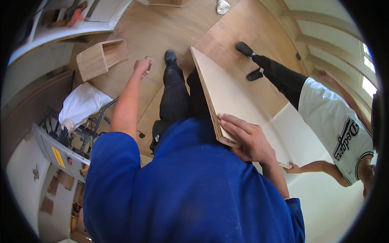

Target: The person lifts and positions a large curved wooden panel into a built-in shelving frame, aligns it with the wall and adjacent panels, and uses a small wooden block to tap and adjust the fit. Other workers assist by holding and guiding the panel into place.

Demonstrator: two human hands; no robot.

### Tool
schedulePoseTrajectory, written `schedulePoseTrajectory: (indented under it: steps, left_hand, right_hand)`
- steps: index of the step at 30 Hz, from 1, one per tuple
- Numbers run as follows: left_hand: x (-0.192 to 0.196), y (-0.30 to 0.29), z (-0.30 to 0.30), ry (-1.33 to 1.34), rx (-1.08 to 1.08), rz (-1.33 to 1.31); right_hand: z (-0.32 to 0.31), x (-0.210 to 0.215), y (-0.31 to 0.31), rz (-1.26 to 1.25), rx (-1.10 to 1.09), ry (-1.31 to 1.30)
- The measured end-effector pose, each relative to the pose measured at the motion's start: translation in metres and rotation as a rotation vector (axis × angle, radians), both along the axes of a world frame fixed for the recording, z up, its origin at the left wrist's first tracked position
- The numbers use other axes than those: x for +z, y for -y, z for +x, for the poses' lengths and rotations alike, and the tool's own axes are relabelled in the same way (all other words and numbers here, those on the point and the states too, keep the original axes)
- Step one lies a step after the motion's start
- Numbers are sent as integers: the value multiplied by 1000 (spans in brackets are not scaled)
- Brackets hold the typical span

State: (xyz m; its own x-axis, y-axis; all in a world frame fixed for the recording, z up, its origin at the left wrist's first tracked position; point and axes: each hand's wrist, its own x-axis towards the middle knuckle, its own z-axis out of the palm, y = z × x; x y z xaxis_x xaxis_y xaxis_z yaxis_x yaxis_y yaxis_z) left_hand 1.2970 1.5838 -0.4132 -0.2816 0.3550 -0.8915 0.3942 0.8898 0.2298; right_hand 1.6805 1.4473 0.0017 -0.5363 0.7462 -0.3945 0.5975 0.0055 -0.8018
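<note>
A long white-faced plywood panel (227, 89) stands tilted at my right side, its layered raw edge toward me. My right hand (247, 137) grips the panel's near end, fingers over the white face and the thumb side partly hidden. My left hand (142, 67) hangs out in front at the left, away from the panel, with its fingers curled closed. Whether anything small is inside them I cannot make out. At the right, a co-worker's hand (292, 167) holds the edge of a pale board near the panel's near end.
A co-worker in a white shirt (324, 117) stands at the right beside a large white surface (324, 198). An open wooden box (93, 62) lies on the plywood floor (162, 28) at the left. Nearby are a white sack (83, 103), a grey machine (60, 150) and a shelf (60, 36) with tools.
</note>
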Motion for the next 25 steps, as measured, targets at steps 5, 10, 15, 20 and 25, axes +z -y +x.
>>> schedulePoseTrajectory:
  steps: [5, 10, 15, 20, 25]
  left_hand:
    - [54, 16, -47, -75, 65, 12]
    - [14, 76, -93, 126, 328, 123]
    - [40, 115, -56, -188, 377, 211]
    - [79, 139, -9, -30, 151, 245]
    - [81, 154, 20, -9, 188, 188]
  right_hand:
    - [4, 7, -17, -110, 64, 20]
    - [11, -5, -26, -114, 79, -72]
    - [25, -11, -34, -176, 50, -101]
    - [43, -16, -34, -115, 3, -269]
    - [55, -31, -31, -318, -108, -391]
